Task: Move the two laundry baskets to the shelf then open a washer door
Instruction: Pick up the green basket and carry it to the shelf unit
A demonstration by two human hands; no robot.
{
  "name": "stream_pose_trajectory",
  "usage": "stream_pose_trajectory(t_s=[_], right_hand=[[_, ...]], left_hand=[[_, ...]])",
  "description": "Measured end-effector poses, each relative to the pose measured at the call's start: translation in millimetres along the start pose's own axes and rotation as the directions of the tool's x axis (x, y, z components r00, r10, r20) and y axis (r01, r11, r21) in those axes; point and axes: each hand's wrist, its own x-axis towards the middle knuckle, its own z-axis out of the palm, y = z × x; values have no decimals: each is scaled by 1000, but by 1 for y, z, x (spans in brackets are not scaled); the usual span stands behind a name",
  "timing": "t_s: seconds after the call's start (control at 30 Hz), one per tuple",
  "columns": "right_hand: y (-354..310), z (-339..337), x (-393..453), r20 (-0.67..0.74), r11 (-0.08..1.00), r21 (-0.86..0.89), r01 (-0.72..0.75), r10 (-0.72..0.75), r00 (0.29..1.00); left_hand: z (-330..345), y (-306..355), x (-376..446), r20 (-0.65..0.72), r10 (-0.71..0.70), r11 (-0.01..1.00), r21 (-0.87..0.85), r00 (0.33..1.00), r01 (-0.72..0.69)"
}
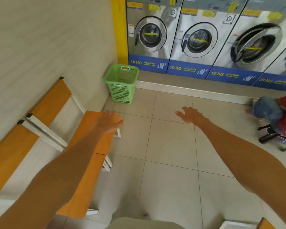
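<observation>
One green perforated plastic laundry basket [121,83] stood on the tiled floor [170,146] in the corner beside four steel front-loading washers [195,38]. Both hands, left [110,120] and right [190,115], reached forward, spread and empty.

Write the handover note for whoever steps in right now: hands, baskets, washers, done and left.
Left hand: open, empty, over the orange bench.
Right hand: open, empty, above the floor tiles.
Green laundry basket: on the floor in the corner, beside the leftmost washer. Only one basket is in view; no shelf can be seen.
Washers: two left doors shut; third washer door looks ajar.
Done: nothing that can be confirmed.
Left: carry baskets to the shelf, open a washer door.
</observation>
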Motion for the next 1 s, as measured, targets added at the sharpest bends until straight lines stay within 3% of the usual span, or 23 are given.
stream_pose_trajectory(t_s=[0.37, 0.8, 1.0], right_hand=[[10, -59, 212, 63, 1000, 23, 1, -3, 998], [-17, -161, 489, 86, 997, 79, -22, 15, 996], [-24, -206, 640, 117, 999, 34, 8, -12, 993]], left_hand=[[-34, 40, 228, 90, -12, 994, 112, 996, 2], [-121, 62, 513, 89, -30, 999, 26, 996, 28], [-135, 60, 635, 116, -139, 990, -3, 983, 140]])
